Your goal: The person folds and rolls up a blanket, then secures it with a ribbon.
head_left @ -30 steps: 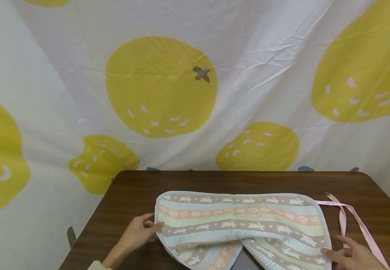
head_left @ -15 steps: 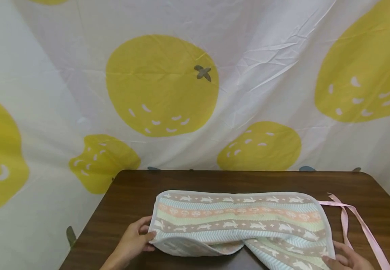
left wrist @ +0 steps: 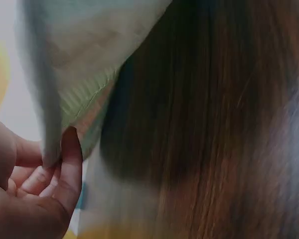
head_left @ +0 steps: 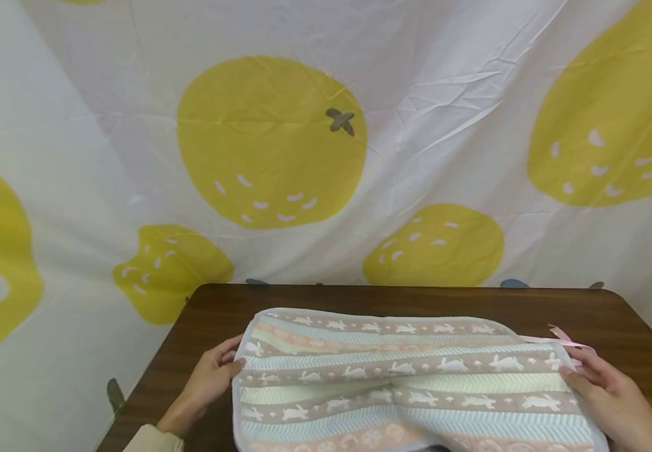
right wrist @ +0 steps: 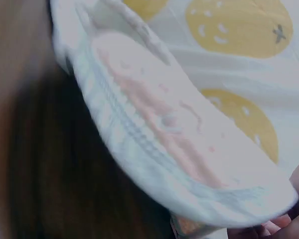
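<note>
A striped cloth (head_left: 326, 395) with white rabbits and a pale bound edge is held up over the table, with a fold across its middle. My left hand (head_left: 209, 380) pinches its left edge between thumb and fingers. In the left wrist view, the cloth (left wrist: 94, 35) hangs from those fingers, its underside partly showing. My right hand (head_left: 610, 392) pinches the right edge. The right wrist view is blurred and shows the cloth (right wrist: 154, 119) sagging, with only part of that hand at the lower right. A pink ribbon (head_left: 551, 341) runs beside the cloth's far right corner, partly hidden behind the right hand.
The brown wood-grain table (head_left: 187, 342) has rounded far corners. Close behind it hangs a white curtain (head_left: 438, 94) printed with large yellow fruit.
Both hands have raised the cloth's near part; the right hand has moved up and the left up and slightly left. More of the patterned face now shows, and the ribbon is more covered.
</note>
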{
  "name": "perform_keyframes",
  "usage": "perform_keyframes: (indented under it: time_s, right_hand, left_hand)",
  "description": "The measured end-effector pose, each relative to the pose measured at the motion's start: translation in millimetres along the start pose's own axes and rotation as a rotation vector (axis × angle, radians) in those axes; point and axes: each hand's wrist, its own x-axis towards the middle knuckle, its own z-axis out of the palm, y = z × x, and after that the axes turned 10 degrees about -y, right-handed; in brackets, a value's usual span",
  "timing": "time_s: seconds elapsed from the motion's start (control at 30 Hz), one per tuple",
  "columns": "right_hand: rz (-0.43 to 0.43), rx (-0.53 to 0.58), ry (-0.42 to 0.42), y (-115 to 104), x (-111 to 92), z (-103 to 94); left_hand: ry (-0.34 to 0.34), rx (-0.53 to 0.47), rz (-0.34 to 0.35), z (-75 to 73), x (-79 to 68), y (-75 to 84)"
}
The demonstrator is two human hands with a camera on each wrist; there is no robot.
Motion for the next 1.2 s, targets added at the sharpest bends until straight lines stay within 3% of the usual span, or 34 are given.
perform_keyframes:
  time_s: [0.13,0.33,0.63,0.93,1.1,1.2]
  right_hand:
    - [-0.016,-0.010,-0.084,11,11,2.0]
    - [0.066,-0.049,-0.226,36,19,17.0]
    - [-0.030,-0.213,-0.230,47,16,19.3]
    - [-0.016,-0.256,-0.215,52,17,21.6]
    - [-0.021,-0.320,-0.204,49,19,21.3]
    - [-0.027,-0.384,-0.175,39,16,22.9]
  left_hand:
    - [0.008,0.040,-0.026,-1.0,8.7,-6.4]
    - [-0.008,0.131,-0.044,2.3,14.1,-20.5]
    - [-0.004,0.223,-0.082,5.3,18.1,-22.4]
    - [0.024,0.364,-0.072,6.3,17.8,-22.4]
    - [0.041,0.547,-0.015,9.6,13.5,-18.5]
    - [0.061,0.693,0.058,16.0,7.3,-15.0]
